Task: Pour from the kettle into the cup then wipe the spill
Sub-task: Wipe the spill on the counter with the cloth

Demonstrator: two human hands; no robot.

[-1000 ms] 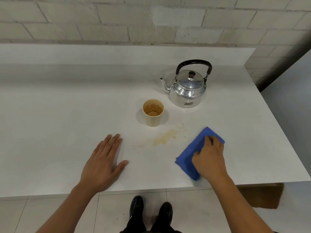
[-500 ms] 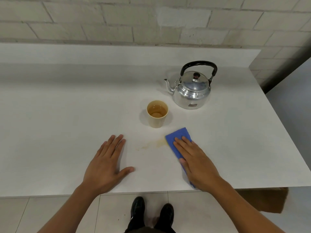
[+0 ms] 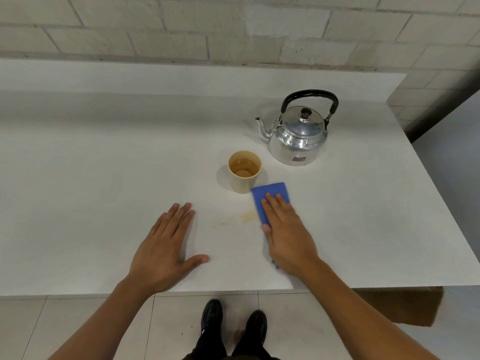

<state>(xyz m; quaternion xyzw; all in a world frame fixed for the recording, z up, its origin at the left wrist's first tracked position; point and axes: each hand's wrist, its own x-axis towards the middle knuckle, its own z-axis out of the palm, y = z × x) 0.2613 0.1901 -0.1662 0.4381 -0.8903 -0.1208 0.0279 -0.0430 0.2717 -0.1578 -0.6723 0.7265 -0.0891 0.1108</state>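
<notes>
A shiny metal kettle (image 3: pixel 298 136) with a black handle stands upright at the back right, spout pointing left. In front of it sits a tan cup (image 3: pixel 244 171) holding brownish liquid. A blue cloth (image 3: pixel 270 197) lies flat just right of the cup, and my right hand (image 3: pixel 287 233) presses down on it with fingers extended. A faint brown spill (image 3: pixel 246 218) stains the white table (image 3: pixel 104 178) just left of the cloth. My left hand (image 3: pixel 166 252) rests flat on the table, fingers spread, holding nothing.
The table's front edge runs just below my hands, with tiled floor and my shoes (image 3: pixel 233 326) beneath. A brick wall (image 3: pixel 233 29) backs the table. A brown cardboard box (image 3: pixel 405 305) sits under the right corner.
My right hand has slid the blue cloth left and forward over the spill, up next to the cup. Much of the brown stain is gone. My left hand has stayed put.
</notes>
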